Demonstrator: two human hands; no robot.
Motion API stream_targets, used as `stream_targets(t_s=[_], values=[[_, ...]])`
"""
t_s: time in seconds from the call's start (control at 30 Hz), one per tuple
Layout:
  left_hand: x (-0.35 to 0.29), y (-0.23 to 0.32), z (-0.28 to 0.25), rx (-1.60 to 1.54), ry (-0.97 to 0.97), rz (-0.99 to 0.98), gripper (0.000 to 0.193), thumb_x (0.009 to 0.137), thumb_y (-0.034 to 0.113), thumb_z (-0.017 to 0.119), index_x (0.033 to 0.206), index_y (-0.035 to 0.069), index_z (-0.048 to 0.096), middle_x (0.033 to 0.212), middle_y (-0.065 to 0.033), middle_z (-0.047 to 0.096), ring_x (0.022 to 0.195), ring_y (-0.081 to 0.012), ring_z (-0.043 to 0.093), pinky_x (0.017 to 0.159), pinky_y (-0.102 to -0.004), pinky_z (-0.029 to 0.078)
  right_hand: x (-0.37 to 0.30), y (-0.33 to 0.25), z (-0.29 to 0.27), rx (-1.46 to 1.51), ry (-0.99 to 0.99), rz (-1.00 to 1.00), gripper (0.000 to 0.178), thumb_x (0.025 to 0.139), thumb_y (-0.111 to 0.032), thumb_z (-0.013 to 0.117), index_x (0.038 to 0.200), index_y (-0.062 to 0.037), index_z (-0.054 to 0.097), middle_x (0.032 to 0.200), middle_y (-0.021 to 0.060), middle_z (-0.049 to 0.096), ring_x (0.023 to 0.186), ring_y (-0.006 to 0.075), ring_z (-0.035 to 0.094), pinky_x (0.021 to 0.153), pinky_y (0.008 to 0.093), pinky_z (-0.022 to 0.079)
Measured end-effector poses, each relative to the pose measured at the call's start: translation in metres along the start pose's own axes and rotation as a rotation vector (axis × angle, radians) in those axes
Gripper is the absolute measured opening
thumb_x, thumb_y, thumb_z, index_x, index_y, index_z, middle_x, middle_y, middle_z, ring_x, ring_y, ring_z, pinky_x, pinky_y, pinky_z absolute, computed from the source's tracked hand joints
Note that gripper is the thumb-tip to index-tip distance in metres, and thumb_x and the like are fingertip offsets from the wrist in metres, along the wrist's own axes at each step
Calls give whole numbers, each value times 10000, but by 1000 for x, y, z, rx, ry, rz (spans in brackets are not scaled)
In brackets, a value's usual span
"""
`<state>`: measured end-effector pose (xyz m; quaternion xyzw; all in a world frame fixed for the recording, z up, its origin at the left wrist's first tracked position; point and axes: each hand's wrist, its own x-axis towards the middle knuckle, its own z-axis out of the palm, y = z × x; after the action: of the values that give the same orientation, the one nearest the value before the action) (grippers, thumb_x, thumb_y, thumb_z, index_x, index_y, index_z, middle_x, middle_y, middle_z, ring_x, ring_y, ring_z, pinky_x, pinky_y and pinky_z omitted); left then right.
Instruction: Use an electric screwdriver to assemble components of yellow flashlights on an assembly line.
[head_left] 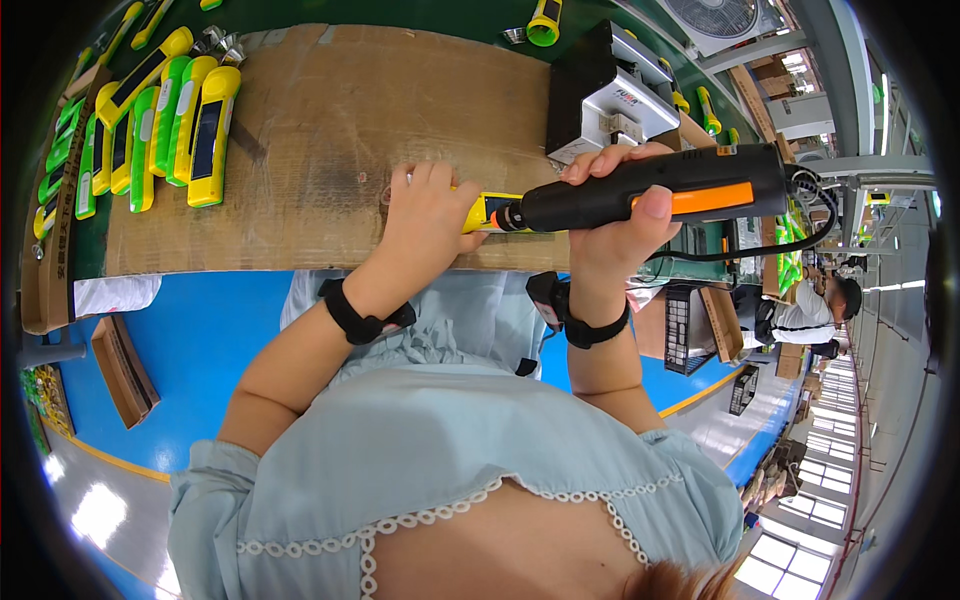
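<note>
My left hand [430, 210] is closed over one end of a yellow flashlight-shaped housing with a dark panel [492, 207], pressing it down on the cardboard sheet. Much of the housing is hidden under the fingers. In my right hand [622, 215] is a black electric screwdriver [690, 185] with an orange lever and a cord at its back end. It lies nearly level, its tip pointing left and reaching the yellow housing beside my left hand. Whether the tip sits on a screw cannot be made out.
Several yellow and green housings [208, 135] lie in a row at the left. A black and silver machine [610, 95] stands at the back right. Brown cardboard [300, 120] covers the table. Black crates [690, 330] stand on the floor at right, and a co-worker [810, 310] is farther off.
</note>
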<state>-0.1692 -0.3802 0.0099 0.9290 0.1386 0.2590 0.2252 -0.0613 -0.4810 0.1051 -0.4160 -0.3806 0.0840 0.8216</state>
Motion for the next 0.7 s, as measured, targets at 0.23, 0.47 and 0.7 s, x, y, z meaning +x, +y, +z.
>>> stream_targets(t_s=[0.23, 0.47, 0.7], values=[[0, 1, -1, -4, -16, 2, 415, 587, 246, 777, 945, 104, 622, 885, -72, 518, 917, -254, 497, 863, -422, 340, -5, 15, 2, -66, -86, -12, 385, 754, -199, 689, 973, 11, 452, 745, 119, 539, 634, 198, 566, 584, 307, 497], [4, 3, -3, -16, -23, 13, 401, 590, 230, 779, 930, 97, 612, 886, -75, 521, 922, -259, 501, 862, -428, 340, 0, 22, 9, 4, -121, 24, 297, 732, -57, 670, 946, 21, 479, 757, 100, 553, 661, 172, 572, 587, 278, 480], [3, 4, 0, 32, -33, 11, 428, 585, 246, 785, 941, 93, 603, 910, -83, 522, 923, -271, 497, 867, -427, 336, -1, 17, 2, -183, -118, 34, 408, 687, -54, 724, 1002, 5, 472, 766, 81, 577, 663, 132, 568, 595, 254, 469]])
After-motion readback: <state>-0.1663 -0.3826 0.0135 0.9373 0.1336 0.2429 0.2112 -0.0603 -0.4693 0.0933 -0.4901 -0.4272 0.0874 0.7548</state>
